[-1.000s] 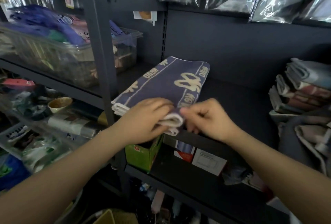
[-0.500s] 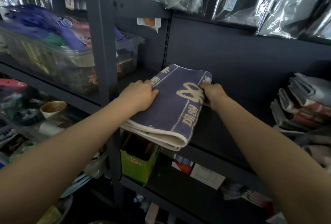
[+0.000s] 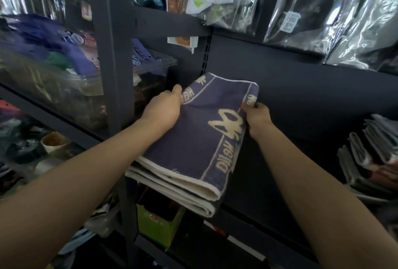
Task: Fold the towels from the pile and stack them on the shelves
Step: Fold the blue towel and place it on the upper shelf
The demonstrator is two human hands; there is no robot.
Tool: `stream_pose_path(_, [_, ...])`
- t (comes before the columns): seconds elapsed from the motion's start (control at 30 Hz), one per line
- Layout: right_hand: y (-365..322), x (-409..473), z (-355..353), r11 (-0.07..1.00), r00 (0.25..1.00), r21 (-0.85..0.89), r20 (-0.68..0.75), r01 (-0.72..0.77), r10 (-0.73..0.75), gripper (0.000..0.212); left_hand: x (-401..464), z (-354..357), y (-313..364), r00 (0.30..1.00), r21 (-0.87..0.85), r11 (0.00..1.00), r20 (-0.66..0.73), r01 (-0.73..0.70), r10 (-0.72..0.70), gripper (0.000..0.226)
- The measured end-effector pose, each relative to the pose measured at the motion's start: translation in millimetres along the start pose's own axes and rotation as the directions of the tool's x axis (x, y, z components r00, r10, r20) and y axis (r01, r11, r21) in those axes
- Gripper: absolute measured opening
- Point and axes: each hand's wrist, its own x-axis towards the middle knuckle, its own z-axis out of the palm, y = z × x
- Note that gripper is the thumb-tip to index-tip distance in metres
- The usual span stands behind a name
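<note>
Folded navy terry towel with cream lettering (image 3: pixel 200 139) lay on dark metal shelf (image 3: pixel 290 161), left hand (image 3: pixel 164 110) gripped its left edge, right hand (image 3: pixel 257 118) pinched its right edge, hands apart.

Between each hand, the folded towel (image 3: pixel 200 131) is showing nubby matt terry cloth; the shelf (image 3: pixel 290 139) beyond is looking matt painted metal, bags (image 3: pixel 323 10) above gleaming glossy plastic.

Folded towel (image 3: pixel 200 137): underside hidden; it conceals the fingers of both the left hand (image 3: pixel 163 110) and right hand (image 3: pixel 257 119). Towel stack (image 3: pixel 370 152): cut off at right edge.
</note>
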Motion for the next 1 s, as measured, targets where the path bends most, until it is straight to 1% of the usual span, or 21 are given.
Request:
stream_pose_path(0.07, [7,5,-6,0.996,0.997,-0.061,0.049,-0.062,0.065,0.043,3,7,-5,0.993,0.124,0.992,0.115,0.003,-0.017,0.016])
stream_pose_path(0.13, [9,0,-11,0.996,0.996,-0.07,0.065,-0.06,0.065,0.043,1,10,-7,0.975,0.187,0.982,0.222,-0.016,-0.027,0.027])
stream_pose_path(0.17, [7,-6,-14,0.997,0.995,-0.061,0.084,-0.053,0.058,0.039,-2,7,-6,0.974,0.194,0.98,0.225,-0.044,-0.001,0.032])
stream_pose_path(0.2, [7,-14,-17,0.997,0.991,-0.053,0.119,-0.056,0.062,0.032,-8,3,-2,0.98,0.194,0.976,0.187,-0.097,0.06,0.037])
stream_pose_path(0.23, [8,-19,-20,0.996,0.983,-0.053,0.166,-0.068,0.076,0.021,-16,-4,1,0.98,0.177,0.969,0.131,-0.174,0.152,0.039])
stream_pose_path(0.27, [9,-26,-23,0.994,0.973,-0.066,0.211,-0.087,0.099,0.01,-26,-10,5,0.959,0.114,0.953,0.064,-0.282,0.276,0.036])
stream_pose_path(0.33, [10,-43,-27,0.989,0.949,-0.089,0.283,-0.118,0.139,0.01,-54,-19,15,0.859,-0.109,0.852,-0.047,-0.513,0.511,0.029])
stream_pose_path(0.37, [12,-49,-27,0.986,0.94,-0.113,0.305,-0.125,0.154,0.01,-72,-22,20,0.803,-0.2,0.782,-0.055,-0.591,0.593,0.031])
stream_pose_path(0.4, [15,-53,-26,0.984,0.936,-0.13,0.315,-0.121,0.157,0.008,-88,-21,23,0.76,-0.246,0.733,-0.029,-0.635,0.649,0.036])
stream_pose_path(0.43, [17,-57,-25,0.985,0.937,-0.131,0.317,-0.113,0.149,0.007,-102,-16,24,0.733,-0.235,0.714,0.008,-0.66,0.68,0.042])
stream_pose_path(0.5, [19,-63,-23,0.994,0.945,-0.069,0.31,-0.087,0.104,0.005,-118,-2,22,0.686,-0.082,0.685,0.028,-0.724,0.727,0.053])
stream_pose_path(0.53, [20,-64,-23,0.997,0.947,-0.012,0.311,-0.078,0.078,0.005,-122,3,20,0.665,-0.02,0.665,-0.003,-0.747,0.747,0.048])
stream_pose_path(0.57, [19,-66,-24,0.996,0.947,0.046,0.318,-0.071,0.052,0.006,-123,4,17,0.655,-0.003,0.655,-0.054,-0.755,0.754,0.038])
stream_pose_path(0.63, [19,-69,-28,0.994,0.941,0.084,0.336,-0.066,0.034,0.009,-124,2,12,0.662,-0.021,0.671,-0.192,-0.741,0.724,0.024])
stream_pose_path(0.7, [23,-72,-32,0.995,0.926,-0.011,0.366,-0.098,0.095,0.011,-126,2,8,0.681,-0.041,0.698,-0.269,-0.715,0.682,0.026])
stream_pose_path(0.77, [28,-72,-34,0.984,0.914,-0.108,0.366,-0.143,0.173,0.007,-131,5,6,0.679,-0.034,0.696,-0.258,-0.717,0.687,0.023])
stream_pose_path(0.8, [28,-70,-34,0.982,0.929,-0.134,0.331,-0.13,0.168,0.006,-135,8,6,0.671,-0.029,0.685,-0.235,-0.728,0.703,0.022])
stream_pose_path(0.83, [28,-66,-34,0.985,0.951,-0.146,0.279,-0.093,0.131,0.013,-139,10,5,0.662,-0.025,0.673,-0.21,-0.739,0.719,0.027])
stream_pose_path(0.9, [28,-57,-31,0.993,0.976,-0.105,0.203,-0.053,0.073,0.032,-145,16,1,0.652,0.036,0.667,-0.178,-0.744,0.737,0.05])
stream_pose_path(0.93, [28,-54,-29,0.996,0.976,-0.07,0.205,-0.061,0.074,0.036,-146,20,-2,0.651,0.097,0.67,-0.171,-0.736,0.74,0.06])
stream_pose_path(1.0, [31,-49,-22,0.997,0.968,-0.002,0.241,-0.075,0.074,0.04,-143,24,-7,0.661,0.2,0.676,-0.144,-0.709,0.736,0.065])
